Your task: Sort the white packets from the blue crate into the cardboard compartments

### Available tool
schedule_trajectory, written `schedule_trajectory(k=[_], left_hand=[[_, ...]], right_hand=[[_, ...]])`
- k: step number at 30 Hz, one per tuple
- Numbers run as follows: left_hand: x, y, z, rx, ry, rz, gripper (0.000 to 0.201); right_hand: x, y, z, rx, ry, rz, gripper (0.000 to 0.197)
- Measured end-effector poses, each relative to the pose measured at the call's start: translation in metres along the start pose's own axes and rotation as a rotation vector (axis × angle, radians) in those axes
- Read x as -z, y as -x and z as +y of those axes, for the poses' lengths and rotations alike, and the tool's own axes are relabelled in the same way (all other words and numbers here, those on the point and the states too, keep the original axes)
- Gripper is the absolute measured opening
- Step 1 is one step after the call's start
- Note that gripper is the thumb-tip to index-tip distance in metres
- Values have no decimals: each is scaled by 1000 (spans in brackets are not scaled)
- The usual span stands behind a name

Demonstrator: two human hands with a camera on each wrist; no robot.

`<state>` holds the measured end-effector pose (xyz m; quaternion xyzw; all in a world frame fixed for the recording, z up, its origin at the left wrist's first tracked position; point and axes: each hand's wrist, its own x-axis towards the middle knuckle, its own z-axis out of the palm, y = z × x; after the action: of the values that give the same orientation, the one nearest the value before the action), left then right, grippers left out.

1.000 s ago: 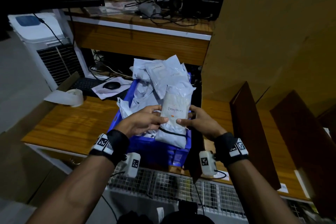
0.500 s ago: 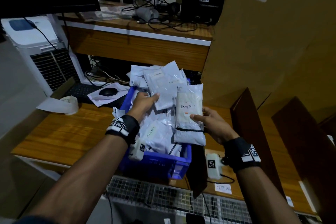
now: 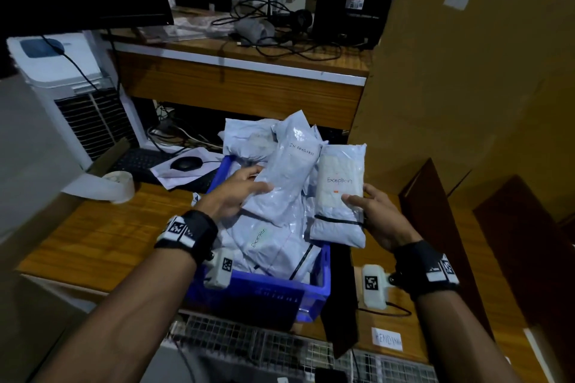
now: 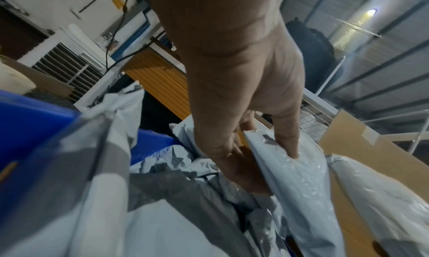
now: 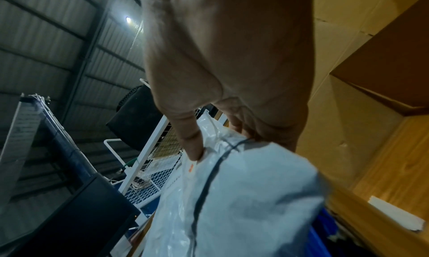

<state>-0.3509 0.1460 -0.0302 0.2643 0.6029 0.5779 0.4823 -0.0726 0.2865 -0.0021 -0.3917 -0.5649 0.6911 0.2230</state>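
While the right hand (image 3: 378, 216) pinches a crinkly, glossy "Exception" packet (image 3: 339, 196) above the blue crate (image 3: 314, 289), the left hand (image 3: 231, 196) grips the slick "In Progress" packet (image 3: 284, 177); cardboard compartments (image 3: 435, 227) stand open rightward.

Crate (image 3: 314, 289) at the near edge of the surface (image 3: 102, 236), heaped with packets (image 3: 273, 246). Left of it, a tape roll (image 3: 119, 185); behind that, a keyboard (image 3: 140, 162) and mouse (image 3: 185, 162). Right of the crate, upright cardboard dividers (image 3: 435, 227); behind them, a tall cardboard panel (image 3: 466, 87). Above the heap, the left hand (image 3: 231, 196) holds one packet (image 3: 286, 177), the right hand (image 3: 378, 214) another (image 3: 339, 196).
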Motion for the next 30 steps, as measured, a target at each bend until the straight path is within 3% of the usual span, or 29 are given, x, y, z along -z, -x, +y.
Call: schedule_trajectory(k=[10, 21, 25, 30], left_hand=[[29, 23, 5, -68, -29, -42, 50], [26, 45, 9, -123, -57, -111, 52], [28, 57, 21, -155, -193, -145, 44], [31, 64, 54, -149, -362, -222, 45]], right_hand=[[-6, -3, -15, 96, -91, -41, 36], [-1, 14, -23, 219, -172, -122, 41], [1, 19, -28, 243, -160, -207, 48], [-10, 27, -31, 151, -13, -380, 55]])
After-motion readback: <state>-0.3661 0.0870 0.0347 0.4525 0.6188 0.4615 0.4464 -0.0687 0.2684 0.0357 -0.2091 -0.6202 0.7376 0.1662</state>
